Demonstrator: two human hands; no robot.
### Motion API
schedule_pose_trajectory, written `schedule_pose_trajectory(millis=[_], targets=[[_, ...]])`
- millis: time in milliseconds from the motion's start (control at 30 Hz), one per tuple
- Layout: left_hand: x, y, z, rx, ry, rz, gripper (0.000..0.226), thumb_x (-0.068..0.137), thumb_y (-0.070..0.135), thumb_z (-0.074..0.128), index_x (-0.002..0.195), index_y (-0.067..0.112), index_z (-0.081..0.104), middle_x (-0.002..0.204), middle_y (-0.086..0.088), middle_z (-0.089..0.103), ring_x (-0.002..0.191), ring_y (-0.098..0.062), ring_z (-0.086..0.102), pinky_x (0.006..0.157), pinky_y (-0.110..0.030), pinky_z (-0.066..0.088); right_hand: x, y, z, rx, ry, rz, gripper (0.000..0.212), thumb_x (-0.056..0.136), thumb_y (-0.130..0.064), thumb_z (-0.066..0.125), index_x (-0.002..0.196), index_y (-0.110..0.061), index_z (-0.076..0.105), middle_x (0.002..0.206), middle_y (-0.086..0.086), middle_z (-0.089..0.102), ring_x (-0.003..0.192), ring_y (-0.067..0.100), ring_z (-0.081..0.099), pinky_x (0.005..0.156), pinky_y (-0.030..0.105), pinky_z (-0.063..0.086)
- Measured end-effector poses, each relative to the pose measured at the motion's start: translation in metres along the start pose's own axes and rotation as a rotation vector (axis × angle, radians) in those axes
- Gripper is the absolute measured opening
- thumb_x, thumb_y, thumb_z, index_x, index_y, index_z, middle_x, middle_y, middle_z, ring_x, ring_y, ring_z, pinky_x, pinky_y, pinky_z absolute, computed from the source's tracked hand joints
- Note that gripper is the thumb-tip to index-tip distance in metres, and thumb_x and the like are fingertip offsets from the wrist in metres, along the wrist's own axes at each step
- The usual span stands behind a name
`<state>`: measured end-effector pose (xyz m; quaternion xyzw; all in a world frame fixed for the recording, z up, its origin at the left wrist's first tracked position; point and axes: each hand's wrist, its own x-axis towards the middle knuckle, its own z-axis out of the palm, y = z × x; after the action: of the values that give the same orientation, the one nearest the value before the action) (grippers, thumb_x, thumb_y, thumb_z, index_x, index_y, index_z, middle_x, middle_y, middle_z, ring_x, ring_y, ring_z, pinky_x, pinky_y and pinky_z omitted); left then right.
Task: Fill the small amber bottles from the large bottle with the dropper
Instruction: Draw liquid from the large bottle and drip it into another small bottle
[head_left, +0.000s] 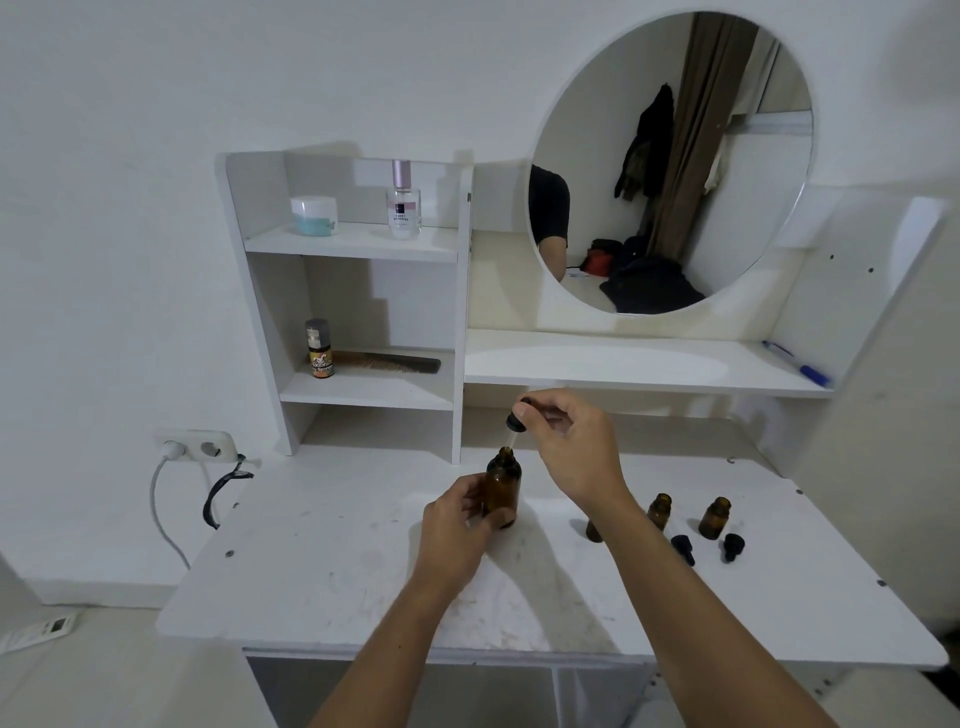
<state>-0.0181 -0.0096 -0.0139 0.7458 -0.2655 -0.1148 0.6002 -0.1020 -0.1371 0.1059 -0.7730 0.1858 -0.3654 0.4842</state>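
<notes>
Looking down at the middle of the frame, we see the left hand (457, 525) wrapped around the lower body of the large amber bottle (503, 491), its fingers (470, 499) closed on the glass while the bottle stands upright on the white tabletop (322, 571). Just above it, the right hand (571, 447) pinches the black bulb of the dropper (515, 422) between thumb and fingertips, closed tight on it, and the dropper's thin tube points down into the open neck of the large bottle. How far the tube reaches inside we cannot tell. To the right of centre, beyond the right forearm, two small amber bottles stand open and upright on the tabletop, one (660, 511) near the wrist and another (715, 517) further right; a third small bottle (594, 530) is partly hidden behind the forearm, so only its lower part shows. Just below those bottles lie two black dropper caps (682, 548) on their sides, apart from each other. In the upper left of the frame a white shelf unit (462, 312) carries a perfume bottle (403, 205) and a pale jar (314, 215) on its top level, a small dark-capped bottle (319, 348) and a comb (389, 362) lower down. A round mirror (670, 161) fills the upper right, and a blue pen (795, 362) lies on the ledge beneath it.
</notes>
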Motion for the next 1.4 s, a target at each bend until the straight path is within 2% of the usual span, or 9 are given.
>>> schedule_pose_trajectory(millis=[133,300,467,600,833,933,1100,1300,1400], targets=[[-0.001,0.001,0.000,0.024,0.001,0.016,0.054,0.084,0.017,0.085,0.133,0.018,0.063,0.120,0.005,0.071,0.110,-0.014,0.069,0.100,-0.025,0.056,0.000,-0.004,-0.008,0.045,0.052,-0.029,0.009,0.097,-0.022,0.077,0.105,-0.019,0.080,0.102,-0.011,0.078,0.094,-0.004,0.071,0.084,0.007,0.052],[-0.004,0.002,0.000,0.057,-0.001,0.021,0.051,0.085,0.018,0.085,0.130,0.023,0.063,0.111,0.014,0.067,0.102,-0.003,0.064,0.079,0.000,0.046,-0.004,-0.003,-0.015,0.102,0.134,-0.038,0.014,0.097,-0.019,0.077,0.110,-0.015,0.080,0.104,-0.009,0.078,0.096,-0.003,0.072,0.087,0.008,0.053],[-0.004,0.003,0.000,0.088,0.008,0.017,0.050,0.085,0.014,0.084,0.132,0.016,0.064,0.116,0.007,0.070,0.109,-0.013,0.067,0.095,-0.016,0.053,-0.005,-0.008,-0.013,0.118,0.120,-0.037,0.010,0.096,-0.020,0.078,0.105,-0.019,0.080,0.103,-0.008,0.078,0.096,0.001,0.073,0.089,0.014,0.055],[-0.004,0.003,0.000,0.096,0.008,0.005,0.051,0.085,0.016,0.085,0.132,0.017,0.064,0.115,0.008,0.070,0.109,-0.013,0.066,0.083,-0.006,0.049,-0.003,-0.015,-0.015,0.152,0.135,-0.053,0.008,0.096,-0.021,0.077,0.103,-0.025,0.079,0.103,-0.009,0.079,0.097,0.001,0.073,0.090,0.013,0.055],[-0.010,0.005,0.001,0.100,0.007,-0.019,0.065,0.081,0.029,0.088,0.138,0.021,0.059,0.125,0.011,0.065,0.115,-0.010,0.062,0.097,-0.017,0.046,-0.007,-0.016,-0.039,0.189,0.202,-0.082,0.010,0.098,-0.019,0.076,0.106,-0.025,0.077,0.104,-0.008,0.079,0.099,0.002,0.074,0.089,0.013,0.055],[-0.023,0.012,0.000,0.074,0.128,-0.035,0.075,0.078,0.034,0.089,0.143,0.023,0.054,0.133,0.013,0.060,0.121,-0.008,0.056,0.103,-0.028,0.046,-0.012,-0.012,-0.060,0.208,0.259,-0.072,0.014,0.099,-0.017,0.074,0.112,-0.015,0.078,0.105,-0.007,0.079,0.099,0.000,0.074,0.088,0.010,0.054],[-0.068,0.033,0.022,-0.043,0.329,-0.070,0.062,0.077,0.030,0.090,0.130,0.023,0.059,0.124,0.005,0.067,0.118,-0.017,0.064,0.101,-0.028,0.049,-0.023,0.008,-0.107,0.219,0.364,-0.039,0.010,0.099,-0.017,0.074,0.107,-0.018,0.079,0.095,-0.014,0.081,0.096,-0.003,0.075,0.088,0.010,0.053],[-0.096,0.047,0.082,-0.014,0.048,-0.004,0.051,0.080,0.037,0.087,0.122,0.036,0.059,0.123,0.014,0.067,0.115,-0.007,0.064,0.101,-0.023,0.052,-0.038,0.037,-0.152,0.130,0.437,0.004,0.013,0.099,-0.023,0.074,0.110,-0.016,0.079,0.098,-0.006,0.082,0.097,0.005,0.077,0.087,0.012,0.055],[-0.096,0.049,0.110,0.046,-0.139,0.082,0.055,0.086,0.043,0.082,0.134,0.038,0.057,0.137,0.017,0.062,0.127,-0.003,0.058,0.109,-0.027,0.050,-0.044,0.048,-0.164,0.091,0.451,0.025,0.009,0.100,-0.024,0.074,0.107,-0.022,0.079,0.098,-0.006,0.082,0.097,0.010,0.077,0.082,0.014,0.056]])
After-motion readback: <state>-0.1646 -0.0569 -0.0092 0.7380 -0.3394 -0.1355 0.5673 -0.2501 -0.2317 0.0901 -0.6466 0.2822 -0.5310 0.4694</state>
